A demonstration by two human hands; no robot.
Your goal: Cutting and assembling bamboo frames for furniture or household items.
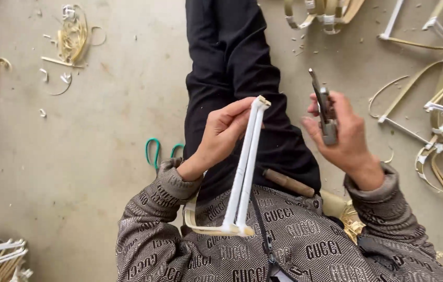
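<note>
Shaving-strewn concrete floor [117, 120], green-handled scissors [154, 151]

white rods [245, 167], green-handled scissors [153, 151], black trousers [232, 62]

Open gap is sitting between left hand [225, 130] and right hand [344, 137], over the dark trouser leg [242, 78], nothing crossing it except the pliers [323, 109] sticking up from the right grip. The pair of white rods [245, 167] is running down the middle toward the lap, blocking a straight crossing lower down. Bare floor [101, 130] is lying open on the left; bent strip frames [440, 120] are crowding the right side, green-handled scissors [156, 151] lying by the left wrist.
</note>
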